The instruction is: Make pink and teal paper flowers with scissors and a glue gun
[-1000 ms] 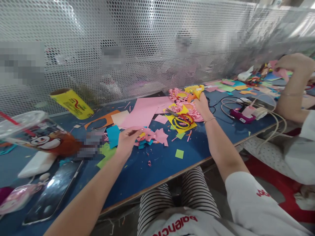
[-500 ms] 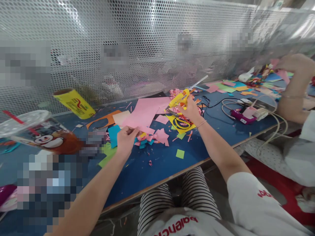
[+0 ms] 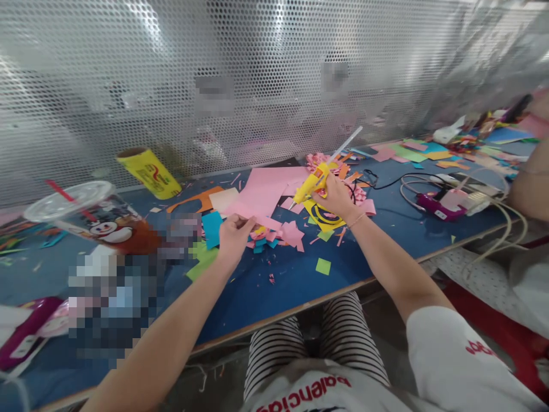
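Note:
My left hand [image 3: 235,232] pinches a strip of pink paper [image 3: 270,222] just above a cluster of pink, blue and yellow paper pieces [image 3: 262,239]. Wrapped round a yellow glue gun [image 3: 315,182] is my right hand [image 3: 335,197]; a clear glue stick [image 3: 346,143] juts from the gun's back and its nozzle points down and left. Behind the hands lies a large pink sheet [image 3: 261,186]. A yellow piece with a coiled dark cable [image 3: 323,217] sits under my right hand. Pink fringed paper [image 3: 319,162] is partly hidden behind the gun.
A drink cup [image 3: 115,226] with a red straw and a yellow tube [image 3: 150,173] stand at the left. Purple devices with cables, one at the right [image 3: 441,206], lie on the blue table [image 3: 274,303]. Another person's arm [image 3: 534,177] shows at the right, before a perforated metal screen [image 3: 266,68].
The glue gun has turned nozzle-down and come clear of the yellow piece, still in my right hand. My left hand keeps the pink strip. The view has shifted a little left.

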The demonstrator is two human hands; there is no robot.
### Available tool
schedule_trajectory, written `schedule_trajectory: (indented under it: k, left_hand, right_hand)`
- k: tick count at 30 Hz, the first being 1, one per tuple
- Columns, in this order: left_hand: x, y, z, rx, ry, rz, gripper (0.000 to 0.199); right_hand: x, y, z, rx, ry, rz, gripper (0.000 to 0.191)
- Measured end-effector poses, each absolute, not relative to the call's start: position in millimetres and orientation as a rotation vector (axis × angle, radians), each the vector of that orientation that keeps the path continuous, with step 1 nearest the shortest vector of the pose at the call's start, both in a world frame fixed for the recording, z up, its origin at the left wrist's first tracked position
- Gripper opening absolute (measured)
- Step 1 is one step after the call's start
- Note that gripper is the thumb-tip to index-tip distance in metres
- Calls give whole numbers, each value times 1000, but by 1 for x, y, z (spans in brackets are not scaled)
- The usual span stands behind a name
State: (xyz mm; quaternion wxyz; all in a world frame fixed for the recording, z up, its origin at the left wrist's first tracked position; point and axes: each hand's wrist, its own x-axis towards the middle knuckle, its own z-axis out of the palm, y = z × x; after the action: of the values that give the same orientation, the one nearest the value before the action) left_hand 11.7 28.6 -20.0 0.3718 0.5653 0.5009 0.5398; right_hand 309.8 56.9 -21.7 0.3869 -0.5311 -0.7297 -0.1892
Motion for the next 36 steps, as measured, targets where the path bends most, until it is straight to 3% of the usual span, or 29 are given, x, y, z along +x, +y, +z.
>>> schedule_trajectory:
  k: [36]
  left_hand:
    - [15,29,-23,1258,1181,1397,26]
  right_hand:
    - [281,47,-22,-1273,-2201,-591,22]
